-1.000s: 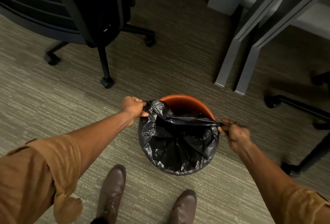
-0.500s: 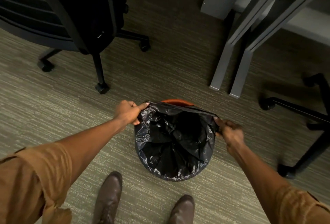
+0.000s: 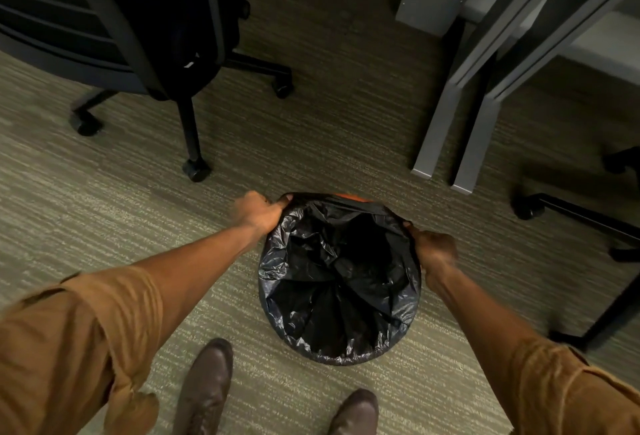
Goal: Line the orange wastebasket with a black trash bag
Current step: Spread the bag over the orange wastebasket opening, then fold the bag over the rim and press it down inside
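Head view is showing me gripping the black trash bag [image 3: 341, 275] at its mouth: my left hand [image 3: 258, 211] is pinching the far-left edge, my right hand [image 3: 434, 251] is clutching the right edge. Only a sliver of the orange wastebasket [image 3: 348, 196] is peeking out at the far rim; the bag is covering the rest and sagging inside. Open carpet [image 3: 104, 213] is lying to my left; the office chair [image 3: 145, 29] and grey desk legs [image 3: 446, 112] are standing well beyond. My shoes [image 3: 207, 389] are standing just behind the basket.
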